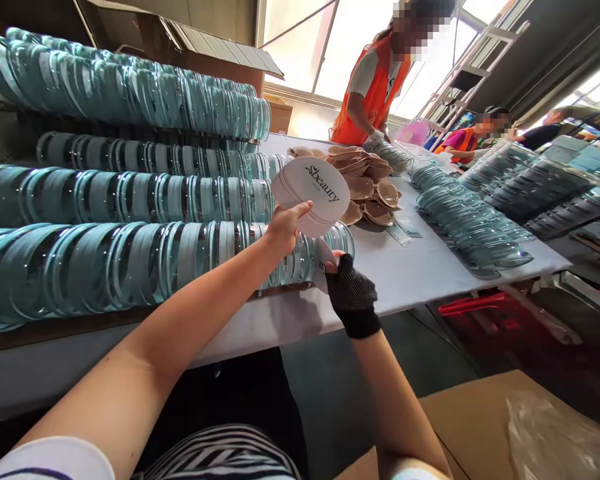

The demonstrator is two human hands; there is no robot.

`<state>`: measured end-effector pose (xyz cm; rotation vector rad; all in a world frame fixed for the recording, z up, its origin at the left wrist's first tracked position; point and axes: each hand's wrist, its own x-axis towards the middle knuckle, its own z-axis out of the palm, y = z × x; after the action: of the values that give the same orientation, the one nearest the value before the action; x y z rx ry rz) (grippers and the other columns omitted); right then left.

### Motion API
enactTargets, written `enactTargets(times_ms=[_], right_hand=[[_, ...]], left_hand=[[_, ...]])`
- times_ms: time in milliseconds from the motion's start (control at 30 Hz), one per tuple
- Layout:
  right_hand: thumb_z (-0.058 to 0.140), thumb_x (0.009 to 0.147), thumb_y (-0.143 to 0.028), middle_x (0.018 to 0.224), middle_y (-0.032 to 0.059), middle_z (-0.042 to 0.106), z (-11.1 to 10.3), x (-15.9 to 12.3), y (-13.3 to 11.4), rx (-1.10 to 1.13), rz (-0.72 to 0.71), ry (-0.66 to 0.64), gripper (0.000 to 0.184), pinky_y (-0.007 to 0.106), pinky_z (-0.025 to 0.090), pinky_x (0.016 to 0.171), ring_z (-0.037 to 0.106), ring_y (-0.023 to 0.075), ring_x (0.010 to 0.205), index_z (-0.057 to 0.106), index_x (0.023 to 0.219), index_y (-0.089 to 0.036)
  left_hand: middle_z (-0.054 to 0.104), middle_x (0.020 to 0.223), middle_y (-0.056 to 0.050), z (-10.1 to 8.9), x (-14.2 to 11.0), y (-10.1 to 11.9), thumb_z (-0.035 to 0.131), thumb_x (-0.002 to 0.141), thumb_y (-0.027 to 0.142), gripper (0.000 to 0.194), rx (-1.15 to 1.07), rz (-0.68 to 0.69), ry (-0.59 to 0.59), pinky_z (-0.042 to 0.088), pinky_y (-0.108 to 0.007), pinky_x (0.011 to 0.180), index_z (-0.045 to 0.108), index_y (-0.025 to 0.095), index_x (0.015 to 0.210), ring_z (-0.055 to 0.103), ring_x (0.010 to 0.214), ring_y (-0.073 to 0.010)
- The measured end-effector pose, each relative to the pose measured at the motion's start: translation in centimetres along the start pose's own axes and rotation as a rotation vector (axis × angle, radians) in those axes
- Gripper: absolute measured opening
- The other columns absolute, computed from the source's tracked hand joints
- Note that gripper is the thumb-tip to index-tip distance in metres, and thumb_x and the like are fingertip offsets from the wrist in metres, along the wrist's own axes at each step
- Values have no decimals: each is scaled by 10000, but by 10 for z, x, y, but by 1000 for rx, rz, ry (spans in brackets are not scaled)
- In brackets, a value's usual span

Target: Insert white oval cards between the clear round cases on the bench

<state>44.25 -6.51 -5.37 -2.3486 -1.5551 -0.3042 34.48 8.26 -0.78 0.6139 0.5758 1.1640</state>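
My left hand (286,227) is bare and closed around a stack of oval white cards (314,193); the top one reads "beauty". In a black glove with bare fingertips, my right hand (351,287) pinches a single oval card (322,267) by its edge. That card stands upright against the near end of a long row of clear, bluish plastic rounds (150,267) set on edge. Pale inserts show between many of the rounds. The right hand partly covers the single card.
More rows of clear rounds (130,193) lie behind. Brown cupped pieces (365,180) are heaped mid-table. Further clear stacks (470,220) stand at right. A co-worker in an orange vest (367,93) handles rounds across the white table (405,280). A cardboard box (480,413) is at lower right.
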Motion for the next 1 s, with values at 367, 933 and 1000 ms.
enactTargets(times_ms=[367, 933, 1000], right_hand=[[436, 940, -257, 841, 86, 702, 7, 24, -9, 110, -63, -107, 227, 255, 353, 624, 632, 171, 730, 636, 939, -152], [410, 922, -470, 1217, 158, 643, -23, 88, 25, 632, 54, 279, 518, 379, 524, 881, 638, 225, 1048, 532, 1306, -143], [407, 918, -416, 1365, 182, 553, -29, 102, 11, 505, -47, 286, 528, 424, 445, 1036, 541, 247, 1246, 512, 1340, -117]], left_hand=[[741, 977, -44, 1, -1, 4, 689, 756, 66, 334, 10, -30, 9, 524, -339, 918, 692, 195, 1064, 662, 1049, -231], [744, 941, -34, -1, -3, -5, 766, 600, 157, 265, 91, 57, -5, 501, -373, 920, 715, 183, 858, 668, 990, -244], [742, 940, -38, -5, -13, 2, 783, 576, 191, 310, 73, 88, -39, 510, -369, 896, 715, 182, 879, 671, 965, -246]])
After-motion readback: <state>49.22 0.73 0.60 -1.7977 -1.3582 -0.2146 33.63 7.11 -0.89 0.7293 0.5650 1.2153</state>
